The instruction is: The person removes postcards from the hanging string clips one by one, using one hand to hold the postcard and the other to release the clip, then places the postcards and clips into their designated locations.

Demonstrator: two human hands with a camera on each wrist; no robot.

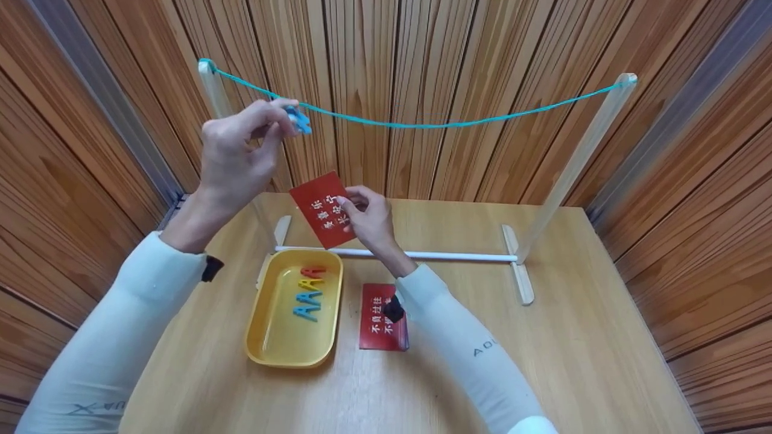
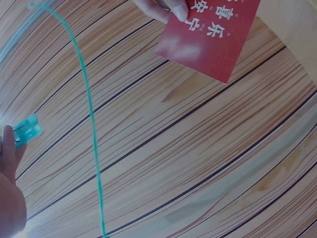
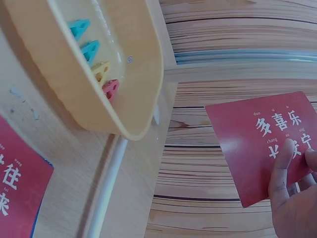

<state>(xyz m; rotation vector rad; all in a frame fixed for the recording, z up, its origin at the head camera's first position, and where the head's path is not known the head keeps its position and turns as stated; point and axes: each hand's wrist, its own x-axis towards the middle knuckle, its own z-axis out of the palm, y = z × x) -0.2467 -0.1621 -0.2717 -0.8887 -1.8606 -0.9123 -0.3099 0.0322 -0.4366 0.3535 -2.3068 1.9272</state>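
Note:
My left hand (image 1: 241,144) is raised close to the left part of a green cord (image 1: 416,126) and pinches a blue clothespin (image 1: 300,120). In the left wrist view the clothespin (image 2: 27,130) appears apart from the cord. Lower and to the right, my right hand (image 1: 371,220) holds a red card (image 1: 316,208) with white characters, tilted, between thumb and fingers. The right wrist view shows the card (image 3: 247,134) with its printed face visible. A yellow tray (image 1: 283,355) on the table holds several clothespins (image 1: 307,306) in blue, yellow and red.
The cord hangs between a left post (image 1: 214,90) and a right post (image 1: 576,169). A white rod (image 1: 458,257) joins their feet along the table (image 1: 482,386). A stack of red cards (image 1: 375,325) lies right of the tray, partly under my right forearm. Wood-patterned walls (image 1: 422,60) enclose the table.

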